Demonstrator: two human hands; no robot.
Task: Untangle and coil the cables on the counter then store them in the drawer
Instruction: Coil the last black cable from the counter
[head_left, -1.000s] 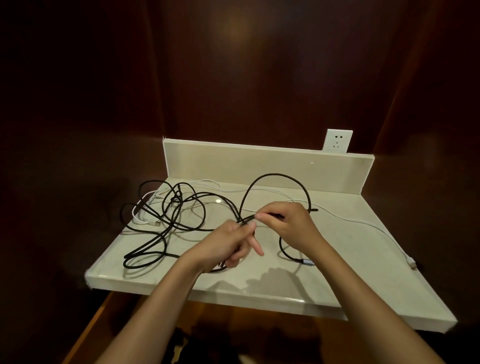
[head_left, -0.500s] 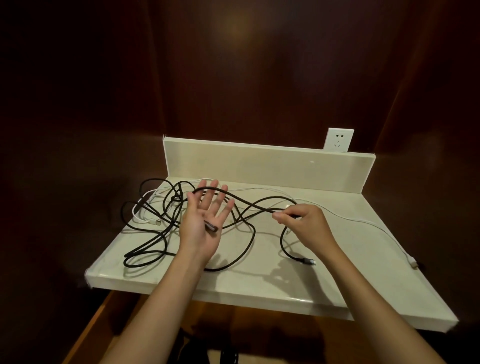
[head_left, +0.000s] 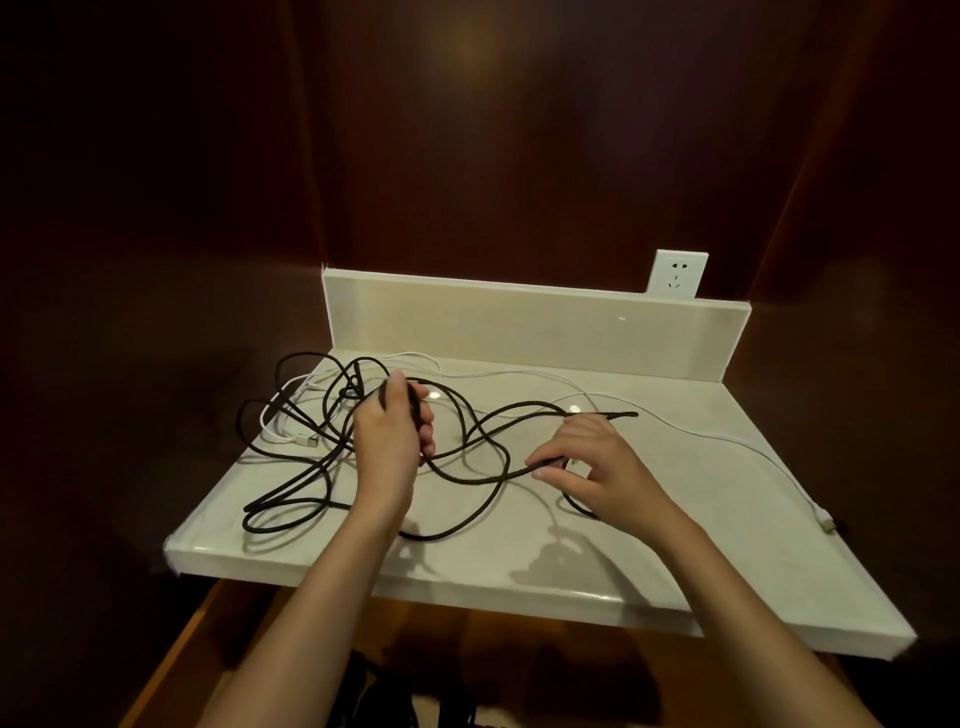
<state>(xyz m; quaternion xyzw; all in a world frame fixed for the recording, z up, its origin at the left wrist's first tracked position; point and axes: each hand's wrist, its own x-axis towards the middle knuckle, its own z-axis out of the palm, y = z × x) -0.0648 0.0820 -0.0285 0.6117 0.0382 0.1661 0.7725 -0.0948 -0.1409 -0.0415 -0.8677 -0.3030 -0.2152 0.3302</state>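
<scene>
Both hands, left hand (head_left: 395, 441) and right hand (head_left: 592, 467), grip the looping matte black cable (head_left: 467, 480).

The counter (head_left: 675, 545) is being shown as pale, stone-like and polished, with soft glare being thrown back along its front edge and near its middle. Its upstand (head_left: 519, 327) at the back edge is being seen in the same smooth, cream finish. The black cable (head_left: 467, 478) is being read as matt, possibly braided or rubbery. The white cable (head_left: 727, 439) is being seen as smooth plastic, with a metal-looking plug at the right edge. The wall panels (head_left: 467, 156) are being shown as dark, glossy wood. The socket plate (head_left: 678, 274) is being seen as smooth white plastic.
</scene>
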